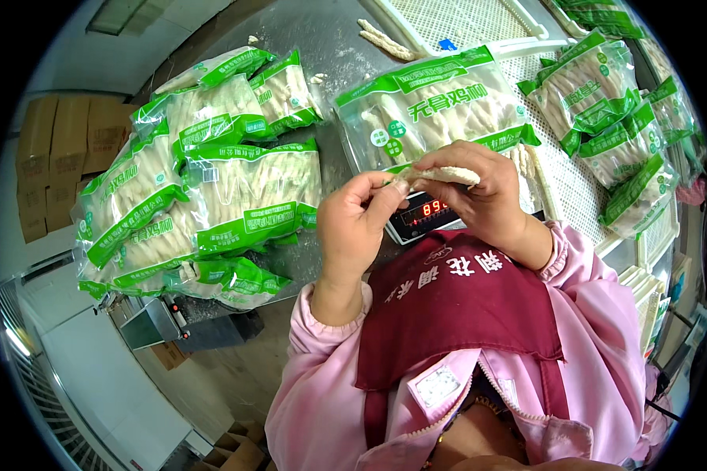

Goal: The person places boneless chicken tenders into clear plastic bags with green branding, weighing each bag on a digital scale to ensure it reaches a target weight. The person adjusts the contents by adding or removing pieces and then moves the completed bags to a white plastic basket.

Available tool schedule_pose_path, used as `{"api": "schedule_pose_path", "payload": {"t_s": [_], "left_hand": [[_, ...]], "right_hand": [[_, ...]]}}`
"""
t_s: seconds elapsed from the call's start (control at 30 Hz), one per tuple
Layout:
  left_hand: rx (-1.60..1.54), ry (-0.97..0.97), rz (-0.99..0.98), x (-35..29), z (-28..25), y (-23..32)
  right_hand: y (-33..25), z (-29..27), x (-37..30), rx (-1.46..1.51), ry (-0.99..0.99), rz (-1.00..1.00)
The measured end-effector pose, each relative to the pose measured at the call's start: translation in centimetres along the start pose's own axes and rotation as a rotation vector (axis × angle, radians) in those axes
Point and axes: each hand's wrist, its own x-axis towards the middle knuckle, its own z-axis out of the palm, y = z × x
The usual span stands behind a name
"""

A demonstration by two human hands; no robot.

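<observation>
Both hands are at a pale, flour-coated strip of food [454, 175] in front of me. My right hand [487, 188] is closed around it, fingers bent over the top. My left hand [355, 216] pinches its thin left end between thumb and forefinger. Just beyond the hands, a filled clear bag with green bands [428, 118] lies on a digital scale [416, 218] with a lit red display. The bag's near edge and part of the scale are hidden by my hands. Similar strips show inside the bag.
A heap of filled green-banded bags [251, 180] covers the left of the metal table [334, 39]. More bags [585, 94] lie on white mesh trays [463, 23] at the right. Loose strips [386, 39] lie at the far side. Cardboard boxes [67, 149] stand at left.
</observation>
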Motion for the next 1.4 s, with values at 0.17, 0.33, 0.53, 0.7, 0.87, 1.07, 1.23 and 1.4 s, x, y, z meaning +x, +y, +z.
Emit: {"api": "schedule_pose_path", "payload": {"t_s": [0.17, 0.33, 0.53, 0.7, 0.87, 1.07, 1.23, 1.4], "left_hand": [[0.687, 0.247, 0.284, 1.0, 0.3, -0.2], [0.265, 0.284, 0.065, 1.6, -7.2, -4.5], [0.016, 0.244, -0.083, 6.8, -2.6, -6.5], [-0.313, 0.089, -0.106, 8.0, -0.2, -8.1], [0.057, 0.017, 0.101, 7.2, -1.0, -9.1], [0.183, 0.010, 0.040, 7.0, -2.4, -11.0], [-0.236, 0.275, 0.001, 4.5, -3.2, -10.1], [-0.087, 0.396, 0.204, 3.2, -2.7, -5.6]], "right_hand": [[-0.2, -2.4, -0.4, -0.175, 0.146, -0.157], [1.4, -9.8, -1.0, 0.161, 0.522, 0.025], [2.4, -9.2, -2.7, 0.281, 0.535, 0.265], [2.4, -9.6, -3.0, 0.273, 0.528, 0.287], [3.2, -10.0, -3.6, 0.291, 0.492, 0.383], [3.0, -9.0, -3.4, 0.282, 0.390, 0.472], [2.8, -9.1, -3.8, 0.211, 0.295, 0.509], [1.0, -6.8, -2.6, -0.006, 0.140, 0.383]]}}
